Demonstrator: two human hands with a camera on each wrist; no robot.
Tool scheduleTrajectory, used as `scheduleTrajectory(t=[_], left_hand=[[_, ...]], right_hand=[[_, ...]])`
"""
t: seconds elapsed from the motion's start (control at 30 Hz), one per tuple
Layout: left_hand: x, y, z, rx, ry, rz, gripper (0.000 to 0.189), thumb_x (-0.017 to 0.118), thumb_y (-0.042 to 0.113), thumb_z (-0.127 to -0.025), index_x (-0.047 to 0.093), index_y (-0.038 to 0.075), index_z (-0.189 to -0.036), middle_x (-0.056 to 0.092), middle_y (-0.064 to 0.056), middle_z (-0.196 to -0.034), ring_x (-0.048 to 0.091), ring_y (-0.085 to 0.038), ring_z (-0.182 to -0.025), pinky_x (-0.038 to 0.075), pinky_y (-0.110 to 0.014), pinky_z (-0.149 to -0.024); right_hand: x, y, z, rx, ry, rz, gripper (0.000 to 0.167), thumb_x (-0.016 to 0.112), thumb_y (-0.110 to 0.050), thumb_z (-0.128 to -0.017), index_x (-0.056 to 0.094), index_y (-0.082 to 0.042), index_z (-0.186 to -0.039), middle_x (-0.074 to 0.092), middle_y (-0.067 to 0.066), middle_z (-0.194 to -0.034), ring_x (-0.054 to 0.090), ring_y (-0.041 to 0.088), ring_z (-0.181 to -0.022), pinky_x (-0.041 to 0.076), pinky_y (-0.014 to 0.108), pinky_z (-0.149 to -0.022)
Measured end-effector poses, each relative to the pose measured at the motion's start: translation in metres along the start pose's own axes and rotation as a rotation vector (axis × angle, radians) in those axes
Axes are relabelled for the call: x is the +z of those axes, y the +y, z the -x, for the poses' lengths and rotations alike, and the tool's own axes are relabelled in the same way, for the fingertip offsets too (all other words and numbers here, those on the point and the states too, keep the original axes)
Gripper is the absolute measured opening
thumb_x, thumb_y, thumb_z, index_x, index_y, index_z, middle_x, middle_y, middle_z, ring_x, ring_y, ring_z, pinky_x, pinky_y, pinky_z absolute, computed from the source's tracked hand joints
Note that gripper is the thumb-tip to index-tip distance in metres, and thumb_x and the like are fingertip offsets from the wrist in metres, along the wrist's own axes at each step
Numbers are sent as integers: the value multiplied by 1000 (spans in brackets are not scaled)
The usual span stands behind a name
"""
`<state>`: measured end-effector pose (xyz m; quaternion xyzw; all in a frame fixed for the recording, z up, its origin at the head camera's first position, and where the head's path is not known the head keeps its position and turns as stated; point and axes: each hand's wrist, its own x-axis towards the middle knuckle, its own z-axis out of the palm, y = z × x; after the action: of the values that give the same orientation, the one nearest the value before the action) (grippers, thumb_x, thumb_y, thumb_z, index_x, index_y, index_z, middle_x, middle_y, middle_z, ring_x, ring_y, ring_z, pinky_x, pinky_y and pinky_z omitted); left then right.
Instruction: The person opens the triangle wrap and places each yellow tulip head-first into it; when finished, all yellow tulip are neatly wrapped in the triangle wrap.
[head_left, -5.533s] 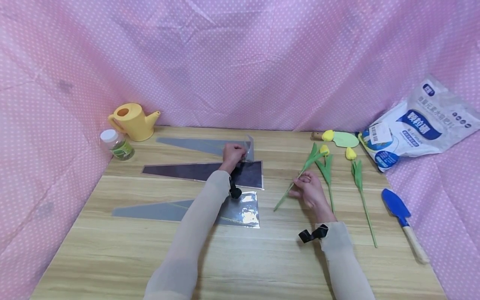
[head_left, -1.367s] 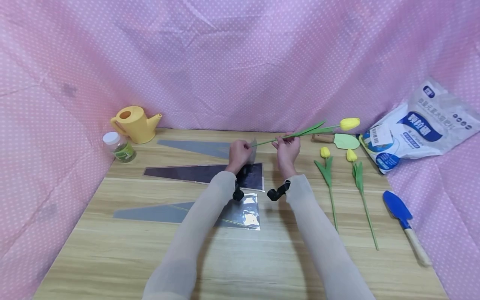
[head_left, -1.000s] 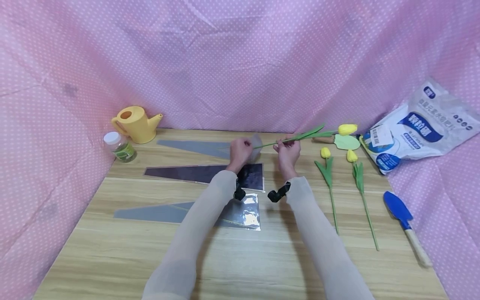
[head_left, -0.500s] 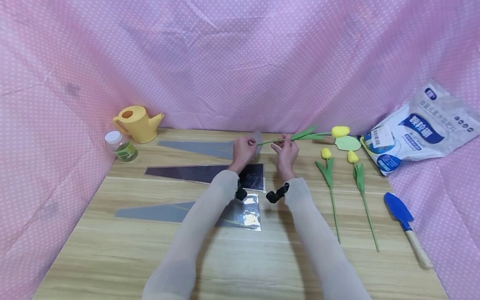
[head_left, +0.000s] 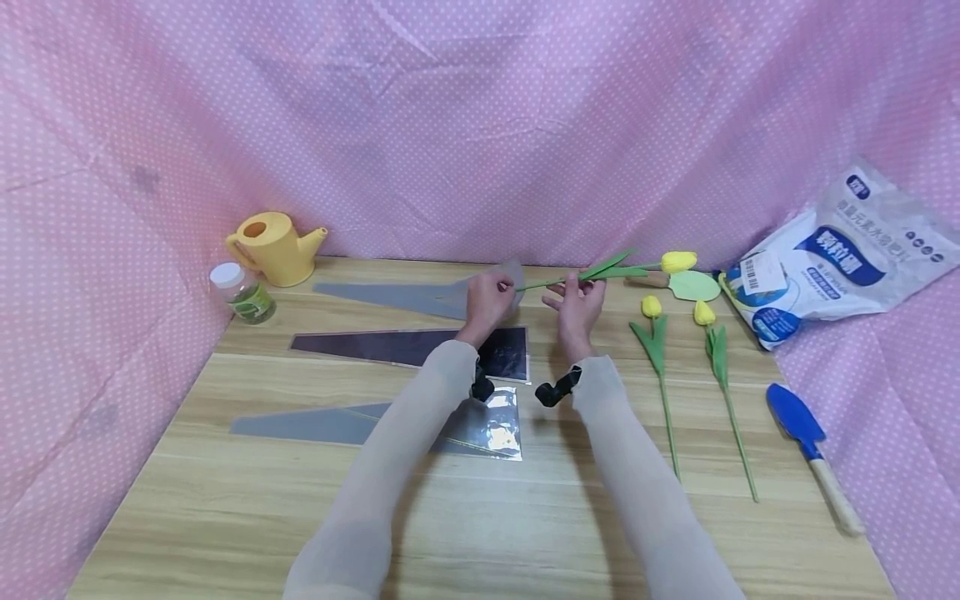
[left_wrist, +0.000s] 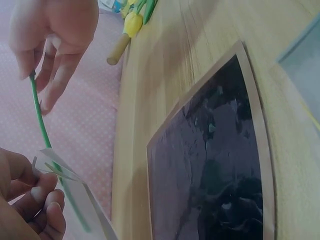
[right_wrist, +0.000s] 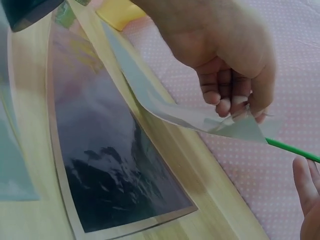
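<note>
Over the back of the table my left hand (head_left: 486, 304) pinches the wide end of a grey translucent flower sleeve (head_left: 397, 293), lifting that end. The right hand (head_left: 579, 310) holds a yellow artificial tulip (head_left: 678, 262) by its green stem, thumb and fingers near the leaves. The flower head points right. In the left wrist view, the lower stem (left_wrist: 40, 117) runs behind the sleeve's clear film and shows through it. The right wrist view has the sleeve (right_wrist: 170, 112) bending up from the table to the left fingers. Two more tulips, one (head_left: 651, 308) nearer and another (head_left: 705, 313) farther right, lie flat.
A dark sleeve (head_left: 360, 344) and another grey sleeve (head_left: 300, 425) lie in front. At back left stand a yellow watering can (head_left: 273, 250) and a jar (head_left: 253, 304). Rightward are a green trowel (head_left: 693, 285), a fertilizer bag (head_left: 832, 250) and a blue trowel (head_left: 795, 412).
The right hand has lifted the tulip and turned its head rightward, stem end to the sleeve. Lately the tulip has slid left, deeper into the sleeve's mouth. The left hand keeps its pinch.
</note>
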<state>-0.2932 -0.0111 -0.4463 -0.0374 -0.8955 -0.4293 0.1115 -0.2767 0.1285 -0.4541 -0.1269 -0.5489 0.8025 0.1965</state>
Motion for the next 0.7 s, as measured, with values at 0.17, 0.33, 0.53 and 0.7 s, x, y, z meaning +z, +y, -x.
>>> scheduleTrajectory(t=[0.17, 0.33, 0.53, 0.7], left_hand=[[3, 6, 1, -13, -17, -7, 18, 64, 8, -90, 79, 4, -98, 77, -13, -93, 71, -24, -85, 57, -33, -73], [4, 8, 0, 1, -1, -1, 17, 64, 9, -91, 79, 3, -97, 78, -13, -91, 72, -25, -85, 57, -35, -75], [5, 5, 0, -9, 8, 4, 18, 63, 8, -90, 79, 3, -97, 78, -12, -93, 71, -24, -87, 57, -34, -76], [2, 5, 0, 10, 11, 5, 17, 63, 6, -90, 79, 2, -95, 77, -13, -92, 71, -25, -85, 57, -34, -75]], right_hand=[[3, 0, 3, 4, -58, 40, 30, 47, -15, -105, 39, 4, -128, 53, 11, -109, 66, 44, -101, 61, 25, -63], [6, -1, 5, 18, -81, 75, 38, 42, -29, -107, 50, 6, -118, 59, 12, -107, 68, 28, -98, 59, 20, -65], [4, -7, 4, -3, 46, 25, 37, 45, -27, -107, 54, 8, -116, 61, 18, -109, 69, 34, -96, 59, 22, -65], [0, -7, 3, -15, 78, -12, 23, 50, -15, -104, 50, -2, -123, 61, 20, -112, 70, 18, -80, 60, 26, -62]])
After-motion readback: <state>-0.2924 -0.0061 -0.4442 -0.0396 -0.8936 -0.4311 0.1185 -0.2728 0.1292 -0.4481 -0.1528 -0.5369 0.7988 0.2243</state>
